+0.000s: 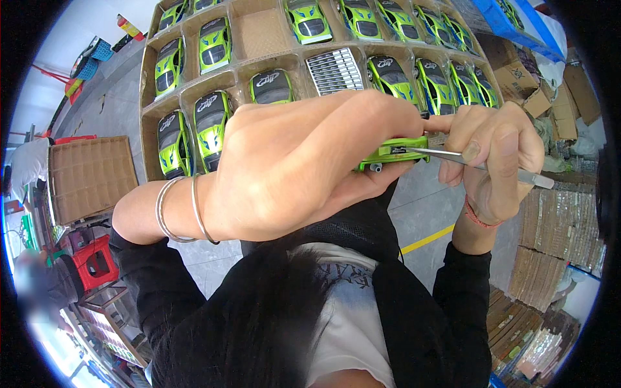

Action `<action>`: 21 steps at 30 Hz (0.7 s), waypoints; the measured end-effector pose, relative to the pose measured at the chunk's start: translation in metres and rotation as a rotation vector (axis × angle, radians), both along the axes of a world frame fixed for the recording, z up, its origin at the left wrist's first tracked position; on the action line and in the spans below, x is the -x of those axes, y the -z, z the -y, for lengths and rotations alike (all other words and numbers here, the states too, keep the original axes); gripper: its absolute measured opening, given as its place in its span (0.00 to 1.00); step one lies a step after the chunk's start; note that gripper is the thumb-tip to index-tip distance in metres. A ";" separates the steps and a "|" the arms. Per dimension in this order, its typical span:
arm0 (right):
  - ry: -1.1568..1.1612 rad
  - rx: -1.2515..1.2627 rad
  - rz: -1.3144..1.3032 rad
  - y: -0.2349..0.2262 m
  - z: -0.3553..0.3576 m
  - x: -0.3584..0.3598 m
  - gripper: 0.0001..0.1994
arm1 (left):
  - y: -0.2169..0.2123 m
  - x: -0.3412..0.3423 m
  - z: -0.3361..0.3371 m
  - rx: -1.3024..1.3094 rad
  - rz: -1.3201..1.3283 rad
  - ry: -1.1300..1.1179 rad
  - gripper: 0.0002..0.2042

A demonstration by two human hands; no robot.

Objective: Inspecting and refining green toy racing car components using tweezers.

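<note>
My left hand (pixel 304 155) is closed around a bright green toy car (pixel 388 150), held up in front of the tray; the hand covers most of it. Pinched in my right hand (pixel 495 152) is a pair of silver pointed tweezers (pixel 498 169). The tip reaches the end of the car beside a small dark label (pixel 397 149); whether it touches cannot be made out. Beyond my hands lies a sheet of black-and-silver strip stickers (pixel 334 70) in one compartment of the tray.
A divided cardboard tray (pixel 262 29) holds several green toy cars (pixel 213 45). At the left stand another divided tray (pixel 94 174) and a red stool (pixel 97 264). Stacked cardboard dividers (pixel 556 220) and open boxes (pixel 514 74) are on the right, near a blue crate (pixel 517 29).
</note>
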State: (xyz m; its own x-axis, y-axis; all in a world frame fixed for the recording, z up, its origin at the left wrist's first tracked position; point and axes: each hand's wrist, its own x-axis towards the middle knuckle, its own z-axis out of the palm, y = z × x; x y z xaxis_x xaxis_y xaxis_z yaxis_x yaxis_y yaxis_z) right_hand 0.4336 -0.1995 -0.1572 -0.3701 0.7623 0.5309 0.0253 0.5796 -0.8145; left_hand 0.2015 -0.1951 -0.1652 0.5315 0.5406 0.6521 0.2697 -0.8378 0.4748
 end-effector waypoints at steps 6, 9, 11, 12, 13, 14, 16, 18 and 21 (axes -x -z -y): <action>0.009 0.035 0.013 -0.004 0.000 -0.001 0.17 | 0.007 0.008 -0.005 -0.156 -0.007 0.066 0.18; -0.016 0.020 -0.009 -0.005 -0.004 0.001 0.17 | 0.006 0.011 -0.009 -0.211 -0.014 0.086 0.18; -0.026 0.052 0.040 -0.011 -0.004 -0.001 0.16 | 0.003 0.013 -0.011 -0.242 -0.020 0.120 0.17; -0.020 0.047 0.041 -0.012 -0.006 -0.005 0.16 | 0.000 0.013 -0.011 -0.248 -0.019 0.126 0.17; -0.084 0.065 -0.114 -0.012 -0.012 -0.015 0.15 | -0.004 0.014 -0.011 -0.234 -0.040 0.152 0.16; -0.150 0.085 -0.272 -0.011 -0.018 -0.026 0.14 | -0.007 0.015 -0.013 -0.218 -0.063 0.178 0.15; -0.123 0.102 -0.438 -0.008 -0.026 -0.044 0.13 | -0.013 0.027 -0.015 -0.233 -0.093 0.139 0.14; 0.038 0.194 -0.560 0.000 -0.030 -0.045 0.14 | -0.017 0.033 -0.026 -0.428 -0.135 -0.018 0.15; 0.093 0.255 -0.421 0.020 -0.027 -0.036 0.17 | -0.013 0.036 -0.069 -0.466 -0.070 -0.209 0.18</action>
State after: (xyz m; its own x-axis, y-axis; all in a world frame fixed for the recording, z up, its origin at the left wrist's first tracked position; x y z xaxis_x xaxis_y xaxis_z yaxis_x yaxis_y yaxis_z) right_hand 0.4693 -0.1724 -0.1770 -0.0875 0.9070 0.4120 -0.2943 0.3716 -0.8805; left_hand 0.1654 -0.1258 -0.1518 0.4938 0.3003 0.8160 0.4718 -0.8808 0.0387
